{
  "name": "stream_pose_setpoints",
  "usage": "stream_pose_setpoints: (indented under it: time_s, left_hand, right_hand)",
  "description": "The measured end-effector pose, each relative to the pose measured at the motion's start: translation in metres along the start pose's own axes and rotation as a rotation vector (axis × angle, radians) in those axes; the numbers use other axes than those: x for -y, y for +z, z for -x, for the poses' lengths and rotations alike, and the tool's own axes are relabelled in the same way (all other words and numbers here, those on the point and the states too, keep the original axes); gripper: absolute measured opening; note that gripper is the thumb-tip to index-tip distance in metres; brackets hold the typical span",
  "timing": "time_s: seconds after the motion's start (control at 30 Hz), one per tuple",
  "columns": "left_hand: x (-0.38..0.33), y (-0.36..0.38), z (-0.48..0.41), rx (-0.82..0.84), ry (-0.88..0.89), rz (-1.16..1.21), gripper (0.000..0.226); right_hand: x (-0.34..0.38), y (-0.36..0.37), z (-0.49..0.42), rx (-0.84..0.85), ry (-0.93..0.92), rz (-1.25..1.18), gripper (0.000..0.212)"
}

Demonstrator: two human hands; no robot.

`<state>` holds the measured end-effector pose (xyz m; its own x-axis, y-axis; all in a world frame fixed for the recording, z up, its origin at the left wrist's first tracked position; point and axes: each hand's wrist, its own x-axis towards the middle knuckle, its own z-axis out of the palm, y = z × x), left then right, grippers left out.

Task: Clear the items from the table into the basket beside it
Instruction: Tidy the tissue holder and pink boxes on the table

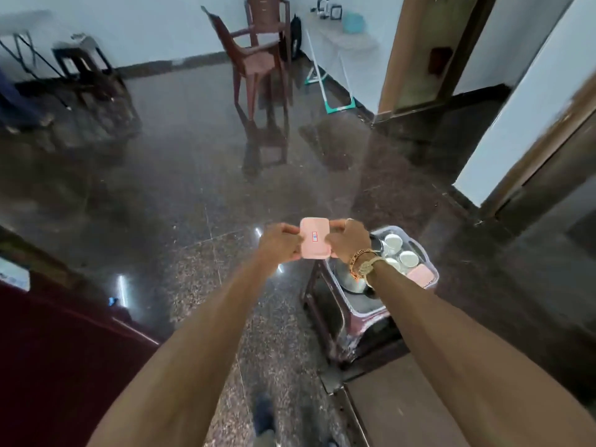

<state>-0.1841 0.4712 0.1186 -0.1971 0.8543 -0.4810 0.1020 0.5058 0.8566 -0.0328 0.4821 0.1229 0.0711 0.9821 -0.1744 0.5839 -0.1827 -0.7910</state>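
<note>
Both arms are stretched out ahead, and the pink box (315,241) is up in the air between the hands, over the speckled floor (193,188). The left hand (280,241) pinches the box's left edge, fingers curled in, a firm grip. The right hand (350,238) clamps the right edge the same way, so the grip is closed on the box from both sides. The flat face with its small label faces the camera.

Just right of the hands sits the basket (433,269), a pale translucent tub on a dark stool (325,314). The box is left of the basket and not over it. Inside, white cups (409,258) are clustered at the far end. A steel plate (350,279) lies at the near left, partly hidden by the right wrist and its gold bangles (364,261). A second box (419,275), pink as well, lies against the right wall.

At the near left is the edge of a dark red surface (64,366), well apart from the box. Far back, brown plastic chairs (258,56) stand near the wall, blurred.
</note>
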Motion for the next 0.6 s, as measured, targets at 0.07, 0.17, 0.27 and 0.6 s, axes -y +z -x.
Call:
stream_pose_setpoints:
  time_s: [0.07,0.17,0.27,0.6]
  left_hand:
    - [0.0,0.001,-0.016,0.023,-0.005,-0.018,0.015]
    - [-0.007,0.003,-0.039,0.113,-0.044,-0.023,0.016]
    - [-0.031,0.007,-0.069,0.224,-0.044,-0.036,0.028]
    - [-0.102,0.076,-0.106,0.437,0.066,-0.137,0.019]
  right_hand:
    - [0.0,0.005,-0.01,0.002,0.03,0.01,0.038]
    - [0.002,0.009,-0.025,-0.019,0.075,0.045,0.038]
    - [0.01,0.006,-0.047,-0.058,0.094,0.075,0.038]
    - [0.004,-0.057,-0.087,-0.365,0.248,0.065,0.039]
